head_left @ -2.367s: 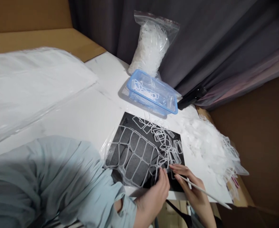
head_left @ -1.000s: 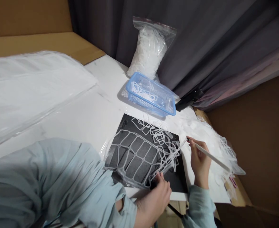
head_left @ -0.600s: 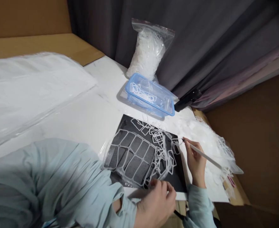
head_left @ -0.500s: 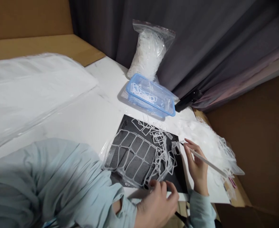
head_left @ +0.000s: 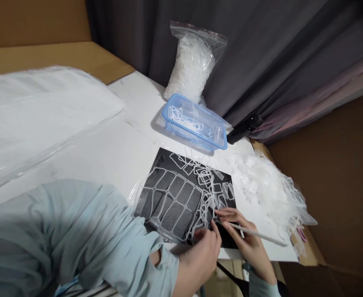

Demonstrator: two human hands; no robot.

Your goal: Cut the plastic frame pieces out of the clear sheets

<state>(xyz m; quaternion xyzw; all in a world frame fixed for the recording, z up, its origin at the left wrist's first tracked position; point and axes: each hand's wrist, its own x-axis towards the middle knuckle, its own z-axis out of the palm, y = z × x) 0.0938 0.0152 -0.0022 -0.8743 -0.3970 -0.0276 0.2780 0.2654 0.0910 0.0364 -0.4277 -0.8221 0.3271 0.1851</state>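
Note:
On a black mat lies a translucent sheet of joined rounded rectangular frames. Loose small translucent frames are heaped along its right side and beyond. My left hand is at the sheet's near right corner, fingers curled and pinching its edge; the fingertips partly hide the contact. Close beside it, my right hand holds a slim white pen-like tool between thumb and fingers. The tool's tip points at the near right part of the heap, by my left fingertips.
Beyond the mat stands a blue basket containing white frames. Behind it is a full zip bag. A pile of translucent pieces lies right of the mat, and a large plastic-wrapped stack at left. A black object stands near the curtain.
My right hand has moved left and nearer with the tool, from the mat's right edge to beside my left hand. A small frame near its tip now lies on the mat. My left fingers have shifted slightly.

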